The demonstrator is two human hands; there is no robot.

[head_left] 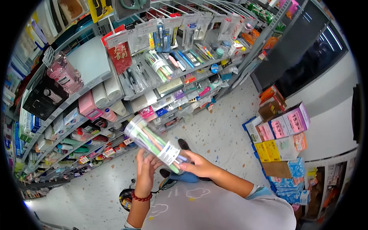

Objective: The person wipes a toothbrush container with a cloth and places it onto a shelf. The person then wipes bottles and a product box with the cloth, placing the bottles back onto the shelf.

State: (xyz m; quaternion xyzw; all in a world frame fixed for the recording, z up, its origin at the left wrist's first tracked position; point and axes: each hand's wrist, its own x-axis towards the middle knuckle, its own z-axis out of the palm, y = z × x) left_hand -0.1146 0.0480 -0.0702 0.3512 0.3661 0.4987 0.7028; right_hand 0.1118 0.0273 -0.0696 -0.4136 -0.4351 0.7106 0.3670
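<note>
A clear plastic tube of coloured pens (151,140), with a white label, is tilted in front of my body. Its lower end is gripped by my right hand (193,165). Close against the tube's lower left side is my left hand (145,172), its fingers loosely bent and not wrapped round it; whether they touch it I cannot tell. A red bead bracelet (141,196) circles my left wrist. Another tube of pens (159,66) lies on the upper shelf, beside loose pens (186,58).
Stationery shelves (142,90) curve along the front and left, with hanging packs above. A pink mouthwash bottle (64,73) stands at upper left. Boxes with pink price signs (278,126) are stacked on the right. A basket (126,199) sits low on the speckled floor (218,132).
</note>
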